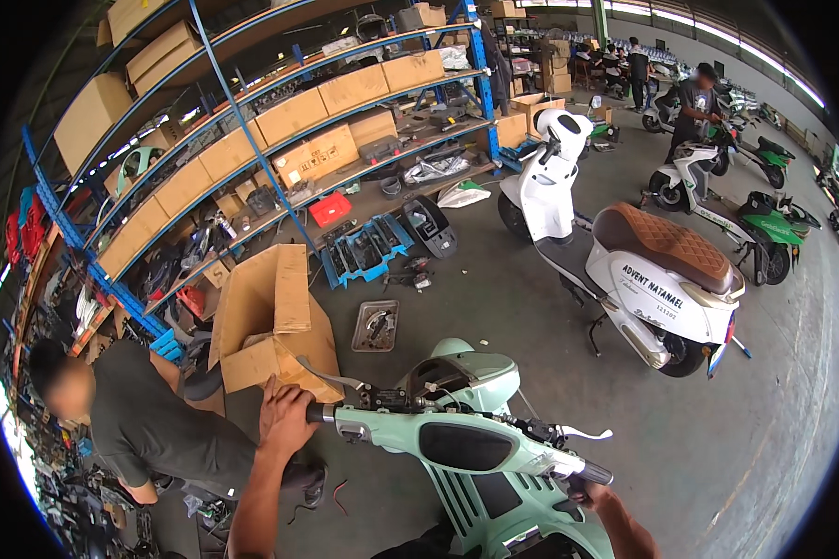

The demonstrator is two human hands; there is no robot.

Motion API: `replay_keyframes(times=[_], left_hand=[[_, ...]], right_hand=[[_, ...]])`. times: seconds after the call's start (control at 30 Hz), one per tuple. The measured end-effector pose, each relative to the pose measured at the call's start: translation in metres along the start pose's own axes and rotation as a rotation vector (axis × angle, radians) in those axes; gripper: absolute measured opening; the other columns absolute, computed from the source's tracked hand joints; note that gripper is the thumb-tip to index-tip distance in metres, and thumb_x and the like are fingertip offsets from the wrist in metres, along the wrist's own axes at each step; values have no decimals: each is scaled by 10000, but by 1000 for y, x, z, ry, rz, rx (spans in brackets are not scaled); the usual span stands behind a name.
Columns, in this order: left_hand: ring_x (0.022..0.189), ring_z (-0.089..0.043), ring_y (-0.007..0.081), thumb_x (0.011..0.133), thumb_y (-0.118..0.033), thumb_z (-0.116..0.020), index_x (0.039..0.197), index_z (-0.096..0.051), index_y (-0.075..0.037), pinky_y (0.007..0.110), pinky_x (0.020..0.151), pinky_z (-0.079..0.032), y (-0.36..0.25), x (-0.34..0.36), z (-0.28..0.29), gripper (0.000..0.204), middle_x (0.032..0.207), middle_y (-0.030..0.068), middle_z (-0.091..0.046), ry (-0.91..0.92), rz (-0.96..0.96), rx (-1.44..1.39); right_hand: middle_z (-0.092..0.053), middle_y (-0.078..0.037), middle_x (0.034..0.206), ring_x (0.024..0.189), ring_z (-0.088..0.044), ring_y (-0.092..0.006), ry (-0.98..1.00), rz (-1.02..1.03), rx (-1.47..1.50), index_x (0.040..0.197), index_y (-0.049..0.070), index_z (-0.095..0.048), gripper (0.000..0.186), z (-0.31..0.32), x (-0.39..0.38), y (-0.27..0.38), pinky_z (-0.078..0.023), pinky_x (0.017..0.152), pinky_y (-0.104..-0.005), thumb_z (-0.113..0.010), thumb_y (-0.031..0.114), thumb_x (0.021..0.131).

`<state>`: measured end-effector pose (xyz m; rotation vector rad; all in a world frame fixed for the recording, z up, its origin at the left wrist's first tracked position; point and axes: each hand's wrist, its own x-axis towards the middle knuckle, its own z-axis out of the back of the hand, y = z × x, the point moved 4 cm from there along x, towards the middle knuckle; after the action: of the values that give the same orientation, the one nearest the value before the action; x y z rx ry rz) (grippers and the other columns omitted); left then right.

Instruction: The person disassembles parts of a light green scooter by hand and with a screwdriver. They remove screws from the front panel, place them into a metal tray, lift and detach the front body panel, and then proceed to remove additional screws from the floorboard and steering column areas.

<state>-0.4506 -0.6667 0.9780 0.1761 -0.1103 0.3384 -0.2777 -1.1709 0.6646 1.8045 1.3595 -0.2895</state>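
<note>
A mint-green scooter [475,435] stands right in front of me, its handlebar spread across the lower middle. At the left end, my left hand [286,417] is closed round the handlebar grip [321,412], below the left brake lever [331,375]. My right hand [587,494] reaches the right handlebar grip [595,472] from beneath, its fingers curled there and partly hidden. A white brake lever [583,433] juts out ahead of that grip. Between the grips sits a dark oval display [466,447]. The front headlight cowl looks open, with cables showing.
An open cardboard box [280,326] stands just beyond my left hand. Left of me a person [168,419] bends low. A metal tray [376,326] lies ahead on the floor. A white scooter [615,270] is parked at right; loaded shelves [317,100] line the left.
</note>
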Motion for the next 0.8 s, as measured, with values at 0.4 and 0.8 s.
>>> replay_keyframes(times=[0.4,0.8], left_hand=[[814,-671,319,617,-168,-664,919,-721,-119,436,746,-508,-26,27,-13,311,849,130,-700,73,59,-65],[746,-673,331,644,-182,-649,912,-712,-135,435,695,-517,-10,15,-15,279,775,140,-691,62,81,-71]], right_hand=[[-633,-129,804,758,-618,-337,-722,841,-1588,976,32,-600,157,11,5,-2,-469,654,-454,-564,94,836],[-658,-176,910,804,-631,-389,-791,719,-1650,1015,46,-621,218,-37,-6,18,-498,673,-462,-590,146,824]])
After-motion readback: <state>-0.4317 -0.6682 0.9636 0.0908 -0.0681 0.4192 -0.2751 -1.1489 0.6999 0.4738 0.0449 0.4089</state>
